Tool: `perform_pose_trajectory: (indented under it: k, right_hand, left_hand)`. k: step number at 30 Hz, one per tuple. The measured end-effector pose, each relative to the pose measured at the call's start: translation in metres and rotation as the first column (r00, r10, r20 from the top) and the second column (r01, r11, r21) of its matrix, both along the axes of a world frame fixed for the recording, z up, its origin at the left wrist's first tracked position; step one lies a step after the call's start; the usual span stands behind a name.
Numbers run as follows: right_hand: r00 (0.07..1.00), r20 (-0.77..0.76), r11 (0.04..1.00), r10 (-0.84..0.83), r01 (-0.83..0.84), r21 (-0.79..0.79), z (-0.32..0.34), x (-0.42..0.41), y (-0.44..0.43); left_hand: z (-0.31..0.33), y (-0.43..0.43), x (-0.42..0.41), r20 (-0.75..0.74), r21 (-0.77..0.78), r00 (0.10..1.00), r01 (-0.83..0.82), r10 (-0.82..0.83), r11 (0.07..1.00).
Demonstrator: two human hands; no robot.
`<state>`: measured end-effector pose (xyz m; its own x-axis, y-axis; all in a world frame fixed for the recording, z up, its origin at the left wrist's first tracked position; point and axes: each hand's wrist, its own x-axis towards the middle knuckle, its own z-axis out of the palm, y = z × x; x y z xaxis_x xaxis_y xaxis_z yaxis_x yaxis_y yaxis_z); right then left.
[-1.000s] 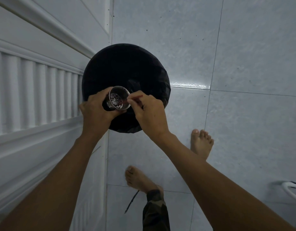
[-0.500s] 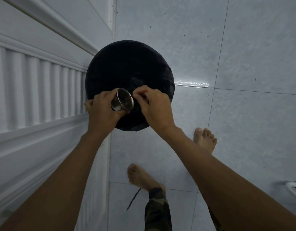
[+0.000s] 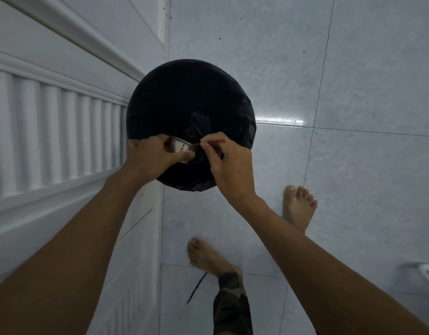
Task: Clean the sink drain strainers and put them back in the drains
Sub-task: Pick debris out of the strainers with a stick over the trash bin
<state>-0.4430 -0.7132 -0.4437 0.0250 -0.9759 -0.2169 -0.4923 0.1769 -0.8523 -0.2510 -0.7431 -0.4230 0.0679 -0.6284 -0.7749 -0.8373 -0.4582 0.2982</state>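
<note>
I look down at a round bin lined with a black bag [image 3: 184, 97] on the floor. My left hand [image 3: 153, 157] grips a steel cup-shaped drain strainer [image 3: 180, 147] over the bin's near rim, tipped on its side so its perforated wall faces up. My right hand [image 3: 229, 165] pinches a thin red stick [image 3: 209, 142] whose tip touches the strainer's open end. Fingers hide most of the strainer. Only one strainer is in view.
White panelled cabinet doors [image 3: 51, 141] run along the left, touching the bin. Pale glossy floor tiles [image 3: 341, 93] spread to the right. My bare feet [image 3: 298, 206] stand just below the bin. A white curved object [image 3: 426, 274] shows at the right edge.
The strainer has been turned from mouth-up to lying on its side, and the red stick has come back to its open end. Both hands stayed over the bin's near rim.
</note>
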Motion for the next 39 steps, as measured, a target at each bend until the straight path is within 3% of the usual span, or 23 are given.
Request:
perform_pose_trajectory:
  k: [3, 7, 11, 13, 16, 18, 21, 26, 32, 39]
  right_hand:
    - [0.999, -0.035, 0.998, 0.035, -0.033, 0.058, -0.005, 0.0, -0.006]
    - [0.996, -0.033, 0.995, -0.087, 0.088, 0.043, -0.007, -0.003, -0.019]
    - [0.996, -0.04, 0.996, 0.075, -0.073, 0.049, -0.006, 0.001, -0.014]
    - [0.994, -0.106, 0.992, 0.041, -0.028, 0.122, -0.008, -0.001, -0.012]
    - [0.988, -0.134, 0.985, -0.081, 0.1, 0.142, -0.003, -0.003, -0.015]
    - [0.989, -0.136, 0.99, -0.064, 0.08, 0.112, 0.004, -0.003, -0.018]
    - [0.982, -0.187, 0.993, -0.02, 0.041, 0.107, 0.014, -0.007, -0.019]
    - [0.957, -0.29, 0.996, -0.002, 0.027, 0.082, 0.041, -0.019, -0.021]
    - [0.952, -0.307, 1.0, -0.002, 0.007, 0.014, 0.115, -0.041, -0.034]
    - [0.968, -0.25, 0.993, -0.027, -0.002, -0.114, 0.269, -0.052, -0.078]
  left_hand:
    - [0.0, 0.004, 0.0, -0.013, -0.025, 1.0, 0.007, -0.007, 1.0]
    - [-0.004, 0.001, 0.006, 0.026, -0.056, 0.999, -0.023, 0.025, 0.998]
    - [-0.004, 0.002, 0.001, 0.108, -0.08, 0.994, 0.028, -0.019, 0.996]
    - [-0.001, 0.004, -0.003, 0.124, -0.059, 0.992, 0.027, -0.019, 0.998]
    - [0.002, 0.008, -0.005, 0.087, -0.029, 0.995, -0.053, 0.055, 0.998]
    - [0.005, 0.013, -0.004, 0.041, -0.08, 0.987, -0.151, 0.154, 0.985]
    - [0.013, 0.021, -0.009, -0.105, -0.234, 0.947, -0.319, 0.303, 0.918]
    - [0.031, 0.032, -0.034, -0.188, -0.469, 0.937, -0.35, 0.295, 0.811]
    - [0.094, 0.029, -0.072, -0.257, -0.553, 0.884, -0.466, 0.39, 0.691]
    - [0.235, 0.004, -0.093, -0.378, -0.634, 0.801, -0.589, 0.464, 0.5]
